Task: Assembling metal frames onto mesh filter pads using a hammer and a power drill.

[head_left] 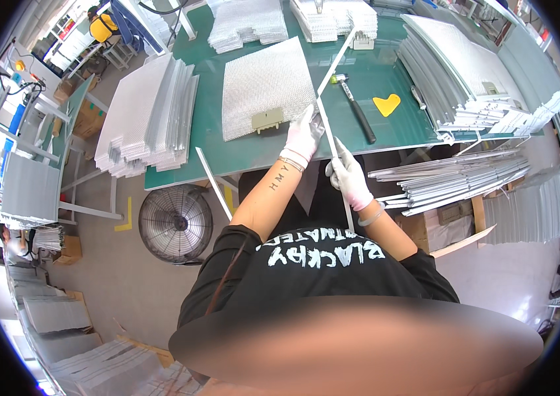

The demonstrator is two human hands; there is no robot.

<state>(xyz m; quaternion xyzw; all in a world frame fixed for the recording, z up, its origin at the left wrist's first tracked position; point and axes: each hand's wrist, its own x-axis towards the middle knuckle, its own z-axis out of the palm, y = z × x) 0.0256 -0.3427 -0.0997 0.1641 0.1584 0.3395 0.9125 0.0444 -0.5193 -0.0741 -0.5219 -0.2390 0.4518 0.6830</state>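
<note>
A long white frame strip [327,125], bent at an angle near its middle, runs from the far stacks down past the table's front edge. My right hand [349,179], in a white glove, is closed round its lower length. Gloved too, my left hand [303,137] is closed on the strip just below the bend, beside the near right corner of a silvery mesh panel [268,82]. That panel lies flat on the green table [211,158], a beige plastic piece [267,119] at its near edge. Partly hidden are the left fingertips.
Right of the strip lie a black-handled hammer [358,111] and a yellow heart-shaped piece [387,105]. Mesh panel stacks stand left [145,112] and right [451,66]. Bundled strips [458,178] sit below the table at right. A floor fan [176,224] stands at left.
</note>
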